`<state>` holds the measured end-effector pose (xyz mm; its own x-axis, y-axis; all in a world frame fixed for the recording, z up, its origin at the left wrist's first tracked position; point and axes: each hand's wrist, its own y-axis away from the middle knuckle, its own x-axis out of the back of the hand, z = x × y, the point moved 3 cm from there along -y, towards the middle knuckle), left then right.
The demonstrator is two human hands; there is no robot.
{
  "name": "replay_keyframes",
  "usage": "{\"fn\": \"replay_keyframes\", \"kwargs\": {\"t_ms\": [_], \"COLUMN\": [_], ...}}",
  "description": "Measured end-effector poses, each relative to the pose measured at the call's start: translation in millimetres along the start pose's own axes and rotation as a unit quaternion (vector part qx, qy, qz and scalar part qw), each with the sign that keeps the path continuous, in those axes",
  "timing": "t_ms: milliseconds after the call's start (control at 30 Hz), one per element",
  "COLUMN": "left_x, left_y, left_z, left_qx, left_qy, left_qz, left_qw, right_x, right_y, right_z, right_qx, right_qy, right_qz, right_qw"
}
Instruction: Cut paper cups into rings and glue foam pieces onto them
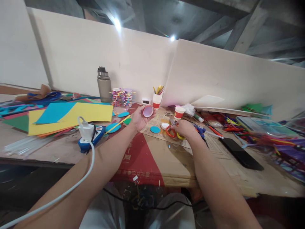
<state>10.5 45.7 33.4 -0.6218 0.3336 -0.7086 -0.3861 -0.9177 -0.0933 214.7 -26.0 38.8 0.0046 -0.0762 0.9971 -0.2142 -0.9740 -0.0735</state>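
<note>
Paper cup [148, 111] sits in the left hand [139, 118], tipped so its open mouth faces the camera; red rim, pale inside. Cup axis runs roughly toward the viewer, slightly up. It is held above the worktop [152, 165], just in front of the white partition boards [214, 76].

Largest to smallest:
- Partition boards wall off the far edge; no room beyond them.
- Worktop: near edge runs across the lower frame, covered in flattened cardboard [147, 159] with a red printed area. Open space only in the middle strip between the two forearms; both flanks are cluttered.
- Yellow and blue paper sheets [71, 116] stacked at left, well apart from the cup.
- Black phone [240, 154] lying flat at right, long axis diagonal.
- Grey water bottle [104, 84] upright against the boards.
- Glue gun [91, 136] with a white plug and cable, cable runs off the bottom left corner.
- Cup of coloured sticks [157, 98] upright, just behind the held cup.
- Scissors [172, 130], orange handles, under the right hand [184, 128]; fingers curled on the handles, blades hidden by the hand.
- Blue paper disc [155, 129] flat on the cardboard between the hands.

Left hand: fingers wrapped round the cup wall. Right-side pile of pipe cleaners and bags is blurred, contents hard to tell. Hands are near but not touching.
</note>
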Motion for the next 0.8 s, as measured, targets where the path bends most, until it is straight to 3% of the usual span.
{"fn": "replay_keyframes", "kwargs": {"t_ms": [167, 367, 500, 633, 733, 800], "left_x": [3.5, 5.3, 5.6, 7.0, 8.9, 10.2], "left_y": [-0.9, -1.3, -1.8, -1.7, -2.1, -3.2], "left_z": [-4.6, -6.6, -6.7, -6.6, -6.2, -5.4], "left_qx": [0.022, 0.027, 0.028, 0.033, 0.039, 0.04], "left_qy": [-0.038, -0.048, -0.045, -0.039, -0.041, -0.045], "left_qz": [0.038, 0.065, 0.061, 0.062, 0.058, 0.051], "left_qw": [0.998, 0.996, 0.997, 0.997, 0.997, 0.997], "right_x": [-2.7, -6.3, -5.5, -2.9, 1.0, 4.2], "right_y": [-0.3, 6.9, 10.9, 7.2, 2.8, 2.6], "right_z": [0.6, -6.5, -12.7, -8.0, -4.5, -7.9], "right_qx": [0.034, 0.025, 0.014, -0.02, -0.04, 0.003], "right_qy": [0.04, 0.032, 0.02, -0.077, -0.211, -0.289], "right_qz": [-0.006, -0.037, -0.023, -0.015, 0.046, 0.101], "right_qw": [0.999, 0.999, 0.999, 0.997, 0.976, 0.952]}}
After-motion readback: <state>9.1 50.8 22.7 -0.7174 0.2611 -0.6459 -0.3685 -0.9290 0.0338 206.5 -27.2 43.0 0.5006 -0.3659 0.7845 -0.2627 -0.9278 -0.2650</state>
